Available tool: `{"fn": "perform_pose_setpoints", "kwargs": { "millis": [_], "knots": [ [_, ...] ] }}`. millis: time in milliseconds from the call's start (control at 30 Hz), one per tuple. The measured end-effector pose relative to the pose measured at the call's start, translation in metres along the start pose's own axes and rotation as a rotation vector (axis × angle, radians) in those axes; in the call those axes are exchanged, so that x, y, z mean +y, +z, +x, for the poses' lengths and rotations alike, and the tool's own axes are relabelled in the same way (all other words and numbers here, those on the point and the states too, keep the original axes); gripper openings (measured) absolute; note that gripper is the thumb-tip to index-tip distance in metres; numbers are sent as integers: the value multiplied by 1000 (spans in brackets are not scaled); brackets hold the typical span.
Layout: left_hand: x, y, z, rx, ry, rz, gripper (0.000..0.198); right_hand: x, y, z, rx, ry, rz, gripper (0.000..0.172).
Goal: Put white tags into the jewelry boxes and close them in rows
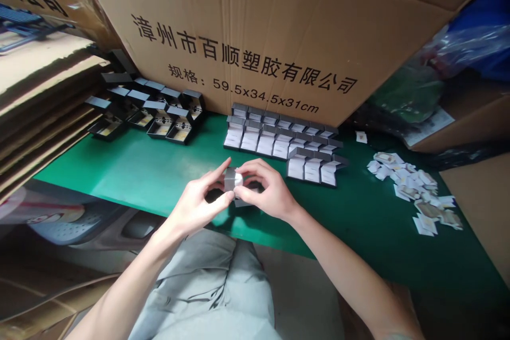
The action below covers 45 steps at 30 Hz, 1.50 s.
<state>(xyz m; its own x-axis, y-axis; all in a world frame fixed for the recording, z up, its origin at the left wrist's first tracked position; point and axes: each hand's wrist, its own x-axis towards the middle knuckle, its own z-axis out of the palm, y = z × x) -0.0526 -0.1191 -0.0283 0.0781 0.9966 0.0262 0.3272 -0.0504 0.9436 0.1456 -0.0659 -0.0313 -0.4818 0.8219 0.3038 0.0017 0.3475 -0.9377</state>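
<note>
Above the near edge of the green table, my left hand (201, 196) grips a small dark jewelry box (230, 179) between thumb and fingers. A white padded insert (238, 179) shows at the box's right side, where the fingers and thumb of my right hand (269, 188) pinch it. The box stands open, and part of its base shows below my right fingers. Just beyond my hands are rows of open jewelry boxes with white linings (281, 141).
At the far left, several open black boxes (159, 126) show yellowish insides. Loose white inserts (414, 186) lie in a pile on the green table (358, 212) at the right. A large cardboard carton (255, 26) stands behind; stacked boards (48, 95) rise at left.
</note>
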Motion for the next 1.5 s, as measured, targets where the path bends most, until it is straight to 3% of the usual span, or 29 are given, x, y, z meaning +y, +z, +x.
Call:
{"fn": "perform_pose_setpoints", "kwargs": {
  "millis": [233,733,1167,1500],
  "knots": [
    [0,1,1,2,-16,-58,81,-3,-4,2,-72,22,67,32],
    [3,-2,1,-86,-4,-30,89,1,-7,1,-60,48,121,32],
    [1,1,1,-23,-30,-74,83,6,-13,3,-111,74,146,34],
    [2,4,0,-14,16,-36,79,0,-6,2,-11,55,52,22]
  ]
}}
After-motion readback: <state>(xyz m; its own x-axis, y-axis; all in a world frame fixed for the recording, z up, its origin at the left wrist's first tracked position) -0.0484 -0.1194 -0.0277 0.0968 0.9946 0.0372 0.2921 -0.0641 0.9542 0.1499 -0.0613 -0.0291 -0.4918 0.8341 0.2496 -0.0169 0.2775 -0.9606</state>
